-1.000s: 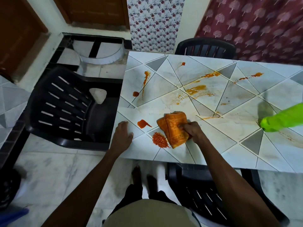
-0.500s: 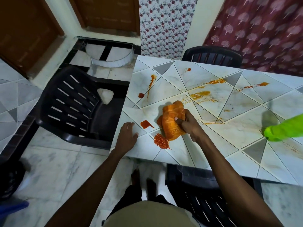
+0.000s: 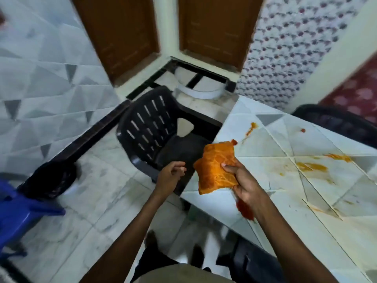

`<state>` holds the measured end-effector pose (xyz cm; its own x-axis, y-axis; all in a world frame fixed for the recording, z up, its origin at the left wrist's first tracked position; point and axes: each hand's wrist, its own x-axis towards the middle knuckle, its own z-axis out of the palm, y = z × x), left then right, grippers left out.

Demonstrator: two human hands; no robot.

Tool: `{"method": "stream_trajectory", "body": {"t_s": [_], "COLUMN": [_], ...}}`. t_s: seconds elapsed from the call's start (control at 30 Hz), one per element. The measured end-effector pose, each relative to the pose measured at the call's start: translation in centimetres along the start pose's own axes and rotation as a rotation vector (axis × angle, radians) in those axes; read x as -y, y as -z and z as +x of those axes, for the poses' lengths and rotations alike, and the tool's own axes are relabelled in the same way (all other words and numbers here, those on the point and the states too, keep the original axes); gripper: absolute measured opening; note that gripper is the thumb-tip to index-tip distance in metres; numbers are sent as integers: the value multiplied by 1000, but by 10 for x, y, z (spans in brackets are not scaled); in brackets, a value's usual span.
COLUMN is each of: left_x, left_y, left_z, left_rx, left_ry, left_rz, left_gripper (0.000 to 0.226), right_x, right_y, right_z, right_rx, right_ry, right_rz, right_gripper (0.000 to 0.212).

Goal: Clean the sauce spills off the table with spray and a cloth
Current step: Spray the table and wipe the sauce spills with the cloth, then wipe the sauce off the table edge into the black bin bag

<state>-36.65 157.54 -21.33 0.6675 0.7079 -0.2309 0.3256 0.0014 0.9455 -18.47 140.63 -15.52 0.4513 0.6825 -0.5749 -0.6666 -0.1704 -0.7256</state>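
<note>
Right hand (image 3: 244, 180) grips the sauce-stained orange cloth (image 3: 216, 168), thumb on top, holding it up over the near-left edge of the table (image 3: 265, 144). Left hand (image 3: 169, 176) is just left of it and apart, fingers loosely curled, holding nothing. A red sauce blob (image 3: 245, 209) sits under the right wrist, with orange smears (image 3: 312, 166) to its right. 1 black chair (image 3: 151, 127) stands beyond the left hand.

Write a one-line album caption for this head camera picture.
Right hand holds a sauce-stained orange cloth up at the edge of the spill-streaked table, left hand open beside it.
</note>
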Motion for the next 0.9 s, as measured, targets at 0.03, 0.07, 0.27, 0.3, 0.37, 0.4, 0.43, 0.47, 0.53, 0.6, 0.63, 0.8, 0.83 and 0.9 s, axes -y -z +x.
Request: {"method": "stream_trajectory", "body": {"t_s": [0.03, 0.07, 0.27, 0.3, 0.37, 0.4, 0.43, 0.47, 0.53, 0.6, 0.63, 0.8, 0.83, 0.9], "left_x": [4, 12, 61, 68, 86, 95, 103, 109, 125, 135, 138, 167, 180, 208], "left_y": [20, 48, 198, 221, 277, 307, 332, 355, 410, 460, 480, 581, 601, 633], "left_z": [-4, -9, -43, -49, -59, -63, -66, -69, -71, -68, -65, -28, -16, 8], "left_rx": [-39, -103, -457, -500, -579, -611, -632, -647, -671, -704, -722, -773, -777, -782], "left_ry": [28, 58, 193, 206, 233, 244, 254, 256, 272, 289, 295, 336, 353, 393], "left_rz": [-27, -65, -209, -227, -241, -247, -249, -250, -259, -275, -273, -261, -258, -255], "left_gripper": [16, 17, 17, 16, 15, 15, 15, 15, 15, 16, 16, 19, 21, 19], "right_x": [-6, -14, -67, -75, -97, -110, -119, -128, -148, -162, -168, -207, -218, -239], "right_y": [-22, -52, -211, -237, -301, -335, -363, -390, -449, -500, -520, -617, -636, -668], "right_z": [8, 20, 75, 82, 102, 113, 121, 128, 144, 161, 168, 231, 251, 289], "right_rx": [29, 65, 264, 289, 338, 359, 379, 399, 419, 429, 432, 397, 395, 397], "right_ry": [-32, -69, -169, -186, -226, -229, -229, -228, -236, -237, -238, -269, -278, -293], "right_rz": [-16, -50, -301, -335, -398, -433, -458, -480, -498, -507, -514, -559, -568, -614], "right_gripper": [57, 52, 46, 45, 42, 43, 46, 47, 47, 45, 44, 40, 41, 48]}}
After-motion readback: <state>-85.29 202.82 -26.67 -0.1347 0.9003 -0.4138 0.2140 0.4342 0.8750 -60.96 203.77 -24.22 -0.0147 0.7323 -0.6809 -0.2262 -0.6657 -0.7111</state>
